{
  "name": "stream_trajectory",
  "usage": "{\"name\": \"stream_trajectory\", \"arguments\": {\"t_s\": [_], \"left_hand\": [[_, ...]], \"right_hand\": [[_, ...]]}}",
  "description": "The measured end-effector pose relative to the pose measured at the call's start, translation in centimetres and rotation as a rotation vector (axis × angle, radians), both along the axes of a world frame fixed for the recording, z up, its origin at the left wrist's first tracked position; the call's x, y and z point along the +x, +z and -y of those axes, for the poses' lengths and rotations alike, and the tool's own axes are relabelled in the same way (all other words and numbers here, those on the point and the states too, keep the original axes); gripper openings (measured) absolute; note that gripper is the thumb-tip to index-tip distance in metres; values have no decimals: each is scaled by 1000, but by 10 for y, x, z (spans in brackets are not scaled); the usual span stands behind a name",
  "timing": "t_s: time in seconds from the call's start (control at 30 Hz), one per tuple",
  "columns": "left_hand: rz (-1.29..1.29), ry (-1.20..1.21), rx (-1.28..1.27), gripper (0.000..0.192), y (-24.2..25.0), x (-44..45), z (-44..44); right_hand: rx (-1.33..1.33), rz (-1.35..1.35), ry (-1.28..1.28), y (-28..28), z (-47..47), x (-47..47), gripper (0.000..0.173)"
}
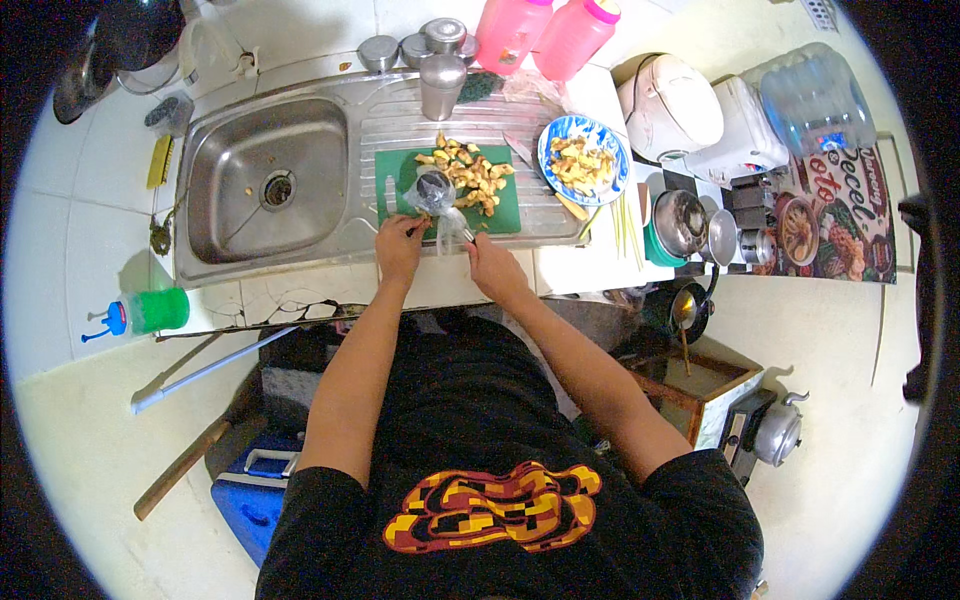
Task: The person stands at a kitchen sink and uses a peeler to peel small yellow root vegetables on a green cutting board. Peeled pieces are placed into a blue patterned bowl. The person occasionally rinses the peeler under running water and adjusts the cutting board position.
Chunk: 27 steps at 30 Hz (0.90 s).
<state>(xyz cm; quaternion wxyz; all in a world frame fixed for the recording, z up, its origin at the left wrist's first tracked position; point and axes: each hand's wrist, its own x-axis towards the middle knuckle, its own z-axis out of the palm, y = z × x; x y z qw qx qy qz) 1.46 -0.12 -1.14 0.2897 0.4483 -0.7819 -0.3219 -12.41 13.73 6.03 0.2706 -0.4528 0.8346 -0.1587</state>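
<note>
A green cutting board point(387, 165) lies on the ribbed steel drainboard, with chopped yellow-brown root pieces point(480, 176), apparently ginger, heaped on its right part. My right hand point(495, 266) grips a thin metal handle at the board's front edge. At the handle's far end, a round metal head point(434, 190), like a ladle's bowl, is wrapped in clear plastic point(450, 221) and rests over the board beside the pieces. My left hand point(400, 244) is at the board's front left edge, fingertips together next to small root bits; whether it pinches one is hard to see.
To the left is a steel sink basin point(225, 187). A blue-and-white plate point(549, 176) of similar pieces stands right, beside a knife point(570, 206) and green stalks point(624, 229). Behind the board stand a steel cup point(442, 86) and pink jars point(514, 34). Pots point(679, 221) sit further right.
</note>
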Motion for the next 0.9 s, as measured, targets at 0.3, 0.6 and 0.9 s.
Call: {"name": "stream_trajectory", "arguments": {"t_s": [0.3, 0.6, 0.9], "left_hand": [[-26, -117, 3, 19, 14, 5, 17], [134, -352, -40, 13, 17, 0, 40], [123, -32, 0, 18, -2, -10, -2]], "right_hand": [[-265, 0, -146, -10, -17, -17, 39], [-157, 108, -183, 3, -34, -19, 31], [-92, 14, -121, 5, -16, 10, 30]]}}
